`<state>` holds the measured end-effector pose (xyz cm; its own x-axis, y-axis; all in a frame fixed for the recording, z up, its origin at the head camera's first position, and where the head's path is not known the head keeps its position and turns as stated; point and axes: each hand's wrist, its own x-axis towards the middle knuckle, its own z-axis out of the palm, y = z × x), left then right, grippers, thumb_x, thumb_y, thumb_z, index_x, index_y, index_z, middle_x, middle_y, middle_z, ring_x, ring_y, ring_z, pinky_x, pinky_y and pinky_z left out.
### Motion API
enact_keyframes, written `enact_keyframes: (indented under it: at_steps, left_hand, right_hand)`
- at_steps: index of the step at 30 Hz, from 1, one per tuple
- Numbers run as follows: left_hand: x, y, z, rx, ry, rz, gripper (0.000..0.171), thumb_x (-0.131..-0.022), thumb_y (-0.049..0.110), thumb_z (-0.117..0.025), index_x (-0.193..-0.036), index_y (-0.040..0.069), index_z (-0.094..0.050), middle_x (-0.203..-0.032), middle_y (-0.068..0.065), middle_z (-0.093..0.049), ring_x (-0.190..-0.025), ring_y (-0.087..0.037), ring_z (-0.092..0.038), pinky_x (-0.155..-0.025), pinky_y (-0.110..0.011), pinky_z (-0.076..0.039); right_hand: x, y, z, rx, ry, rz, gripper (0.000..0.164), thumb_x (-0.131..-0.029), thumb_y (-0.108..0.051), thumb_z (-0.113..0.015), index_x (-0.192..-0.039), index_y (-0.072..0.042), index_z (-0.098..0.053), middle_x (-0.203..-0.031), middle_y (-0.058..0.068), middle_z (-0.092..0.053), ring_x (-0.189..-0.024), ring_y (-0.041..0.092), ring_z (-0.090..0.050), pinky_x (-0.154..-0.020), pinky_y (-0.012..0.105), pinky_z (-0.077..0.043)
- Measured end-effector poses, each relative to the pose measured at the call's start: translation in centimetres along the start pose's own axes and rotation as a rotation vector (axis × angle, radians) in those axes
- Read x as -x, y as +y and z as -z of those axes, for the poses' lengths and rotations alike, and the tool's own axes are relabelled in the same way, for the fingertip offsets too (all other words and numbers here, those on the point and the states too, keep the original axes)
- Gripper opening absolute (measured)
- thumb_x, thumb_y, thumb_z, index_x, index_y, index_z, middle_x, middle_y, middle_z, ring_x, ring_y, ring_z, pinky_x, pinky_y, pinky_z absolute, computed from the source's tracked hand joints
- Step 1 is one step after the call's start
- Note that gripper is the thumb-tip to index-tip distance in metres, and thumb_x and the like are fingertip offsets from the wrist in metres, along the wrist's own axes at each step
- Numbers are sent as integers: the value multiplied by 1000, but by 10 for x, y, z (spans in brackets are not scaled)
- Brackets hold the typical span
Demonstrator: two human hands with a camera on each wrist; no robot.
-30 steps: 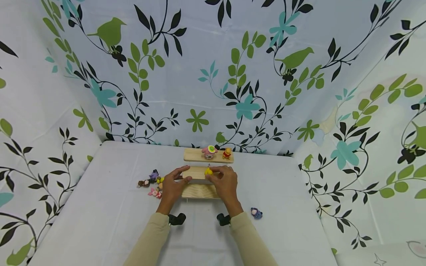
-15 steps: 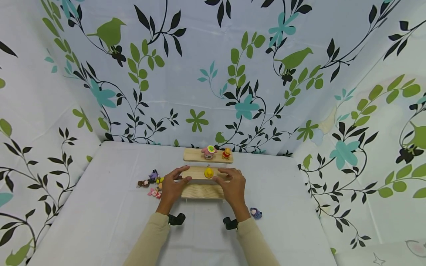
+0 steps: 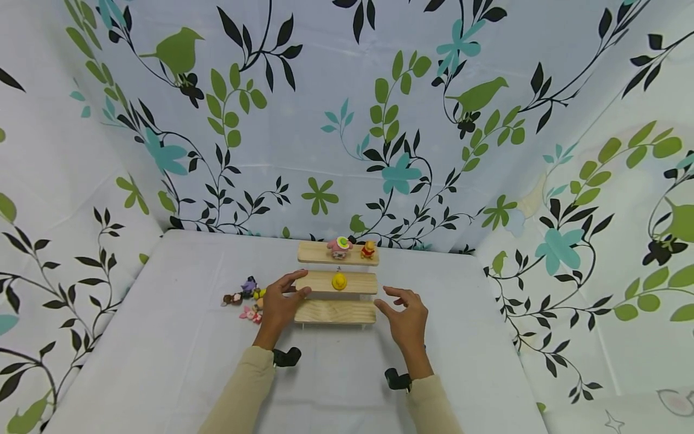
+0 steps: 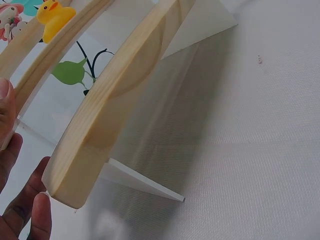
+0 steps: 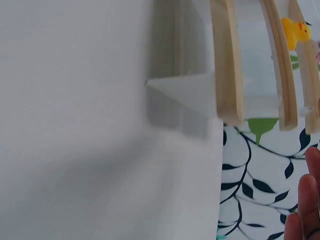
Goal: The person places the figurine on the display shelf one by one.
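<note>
A three-tier wooden display shelf (image 3: 335, 312) with pale side supports stands on the white-covered table. My left hand (image 3: 279, 308) grips the left end of its middle tier, thumb in front and index finger behind. A yellow rubber duck (image 3: 339, 281) sits near the centre of that tier, and also shows in the left wrist view as a duck (image 4: 56, 21) with an orange beak. My right hand (image 3: 409, 319) is held just off the shelf's right end, thumb and index finger apart, with nothing between them. On the top tier are a pink figurine (image 3: 339, 247) and a bear figurine (image 3: 368, 250) in red.
Several small figurines (image 3: 250, 295) lie in a cluster left of my left hand, among them a pink one (image 3: 251, 314) and a brown one (image 3: 233, 299). A patterned cloth backdrop (image 3: 320, 138) rises behind the table (image 3: 184, 337) and along its sides.
My right hand has let go of the duck and drawn back to the right, away from the shelf. The duck stays on the middle tier. My left hand keeps its place.
</note>
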<state>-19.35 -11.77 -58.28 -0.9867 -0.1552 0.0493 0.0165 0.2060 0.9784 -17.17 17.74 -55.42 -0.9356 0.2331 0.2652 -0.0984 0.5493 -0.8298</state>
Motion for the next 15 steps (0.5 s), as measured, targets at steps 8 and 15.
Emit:
enact_keyframes:
  at_steps: [8,15]
  left_hand:
    - [0,-2,0,11,-8,5,43,-93,31,-84,-134,28,-74,-146,4,-69,-119,-29,-68,-101,-49,-52]
    - [-1,-2,1,9,-9,-12,44,-93,33,-83,-135,28,-74,-147,3,-68,-119,-30,-68,-101,-51,-53]
  right_hand:
    - [13,26,27,40,12,-70,37,-82,-23,-94,-117,-22,-81,-114,-1,-78,-101,21,-61,-100,53,-48]
    - [24,45,49,73,34,-139,37,-82,-20,-94,-118,-19,-81,-115,2,-78,-102,22,-60,-100,44,-44]
